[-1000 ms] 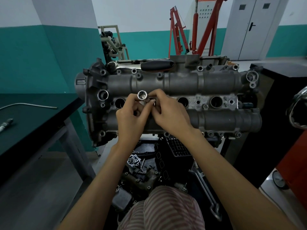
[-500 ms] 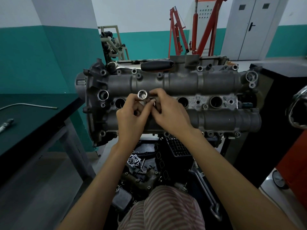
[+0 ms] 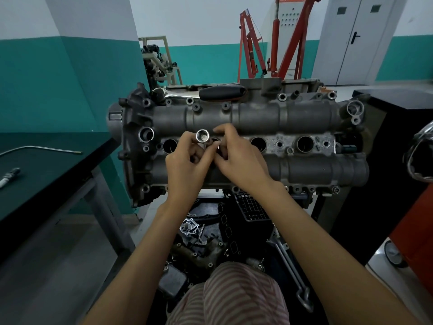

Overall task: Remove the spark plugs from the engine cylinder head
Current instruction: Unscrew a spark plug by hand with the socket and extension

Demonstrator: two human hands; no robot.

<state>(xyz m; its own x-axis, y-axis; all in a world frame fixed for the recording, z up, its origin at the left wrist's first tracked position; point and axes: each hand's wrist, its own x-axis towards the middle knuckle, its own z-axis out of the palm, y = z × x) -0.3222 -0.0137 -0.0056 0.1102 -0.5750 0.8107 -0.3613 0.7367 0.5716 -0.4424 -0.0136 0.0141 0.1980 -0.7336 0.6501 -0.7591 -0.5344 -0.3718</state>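
The grey engine cylinder head (image 3: 304, 118) stands in front of me with a row of round spark plug wells along its middle. My left hand (image 3: 185, 167) grips a shiny spark plug socket (image 3: 203, 136), its open end facing me, just above the second well from the left. My right hand (image 3: 239, 160) pinches a small metal part at the socket's lower end, right beside my left fingers. Whatever sits in that well is hidden by my hands. One removed spark plug (image 3: 9, 177) lies on the dark bench at far left.
A black-handled ratchet (image 3: 220, 92) lies on the far edge of the head. A thin bent rod (image 3: 42, 150) rests on the left bench (image 3: 46, 184). Loose engine parts and a wrench (image 3: 290, 273) fill the space below the head. A red engine crane (image 3: 276, 38) stands behind.
Almost nothing has changed; both hands stay at the socket over the second well, with only slight finger movement.
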